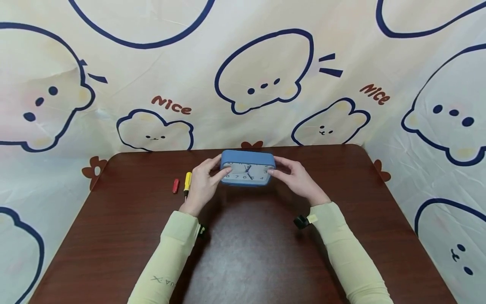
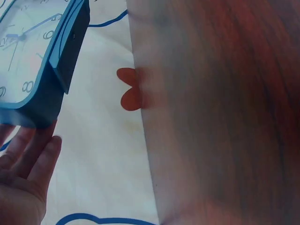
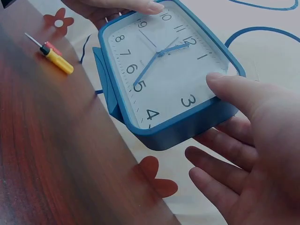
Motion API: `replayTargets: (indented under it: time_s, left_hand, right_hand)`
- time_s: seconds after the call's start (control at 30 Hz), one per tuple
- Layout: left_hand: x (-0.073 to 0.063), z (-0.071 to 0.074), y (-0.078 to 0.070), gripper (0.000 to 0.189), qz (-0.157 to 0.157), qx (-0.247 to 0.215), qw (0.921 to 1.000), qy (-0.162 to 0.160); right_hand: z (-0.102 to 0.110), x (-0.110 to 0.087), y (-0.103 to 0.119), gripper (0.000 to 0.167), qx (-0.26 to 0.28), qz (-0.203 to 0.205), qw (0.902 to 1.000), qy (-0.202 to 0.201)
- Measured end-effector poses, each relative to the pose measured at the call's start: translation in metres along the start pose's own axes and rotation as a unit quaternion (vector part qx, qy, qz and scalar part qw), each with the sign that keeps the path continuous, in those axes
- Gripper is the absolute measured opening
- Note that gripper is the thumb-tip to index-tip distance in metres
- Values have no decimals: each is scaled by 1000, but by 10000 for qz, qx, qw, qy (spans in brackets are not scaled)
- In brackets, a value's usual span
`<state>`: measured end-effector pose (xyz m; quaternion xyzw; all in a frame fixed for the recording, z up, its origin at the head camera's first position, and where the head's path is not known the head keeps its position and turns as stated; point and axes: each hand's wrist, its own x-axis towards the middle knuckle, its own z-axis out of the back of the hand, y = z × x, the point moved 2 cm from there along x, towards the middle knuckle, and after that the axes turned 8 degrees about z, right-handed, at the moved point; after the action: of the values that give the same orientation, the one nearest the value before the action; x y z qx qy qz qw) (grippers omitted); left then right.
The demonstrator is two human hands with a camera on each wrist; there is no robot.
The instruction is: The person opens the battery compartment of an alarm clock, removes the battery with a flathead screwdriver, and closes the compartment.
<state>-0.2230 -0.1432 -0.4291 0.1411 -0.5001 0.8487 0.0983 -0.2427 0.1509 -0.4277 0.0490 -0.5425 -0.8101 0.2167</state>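
Both hands hold a blue desk clock (image 1: 247,168) with rounded corners and a white dial, raised above the far part of the table. My left hand (image 1: 205,181) grips its left end, the thumb over the dial's edge and the other fingers behind. At the opposite end, my right hand (image 1: 298,179) pinches the clock with its thumb on the dial near the 3. In the right wrist view, the clock (image 3: 161,70) shows its numerals and blue hands, with a blue strip along its bottom side. The clock's back is hidden.
Left of my left hand, a screwdriver (image 1: 187,181) with a yellow and black handle lies on the brown table (image 1: 243,253). Beside it is a small red piece (image 1: 176,185), its kind unclear. A cream cloth (image 1: 265,126) with cartoon outlines hangs behind the table.
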Motion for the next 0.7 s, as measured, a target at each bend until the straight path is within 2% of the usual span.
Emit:
replayTargets:
  time_s: [0.17, 0.4, 0.57, 0.7]
  left_hand:
    - [0, -3, 1, 51, 37, 164, 9997, 150]
    - [-7, -10, 4, 59, 92, 375, 9981, 490]
    - [-9, -14, 5, 59, 386, 364, 9971, 540]
    - [-8, -16, 4, 57, 611, 324, 9966, 452]
  right_hand:
    - [-2, 1, -3, 65, -21, -106, 9998, -151]
    - [-4, 0, -6, 55, 382, 265, 9977, -484]
    - [-8, -1, -8, 46, 441, 367, 9964, -623]
    - [-10, 1, -10, 48, 293, 432, 9968, -608]
